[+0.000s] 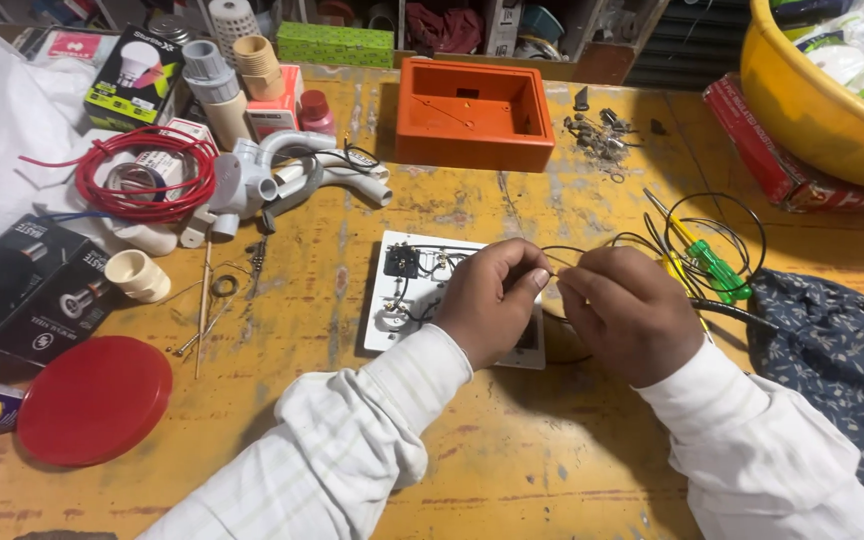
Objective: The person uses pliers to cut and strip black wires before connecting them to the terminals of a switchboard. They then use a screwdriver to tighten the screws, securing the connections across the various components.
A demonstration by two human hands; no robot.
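Observation:
My left hand (497, 300) and my right hand (627, 312) meet above a white switch plate (399, 300) that lies back side up on the wooden table (352, 400). Both hands pinch a thin black wire (564, 252) between thumb and fingertips. The wire runs right into loose black loops (727, 215). Small black parts and wiring sit on the plate's back. Both sleeves are white.
An orange plastic box (474, 115) stands behind the plate. A green-handled screwdriver (717, 265) lies among the wire loops. At left are a red wire coil (147, 175), white pipe fittings (282, 175), a red lid (94, 400) and bulb cartons. A yellow basin (812, 110) and patterned cloth (842, 350) are at right.

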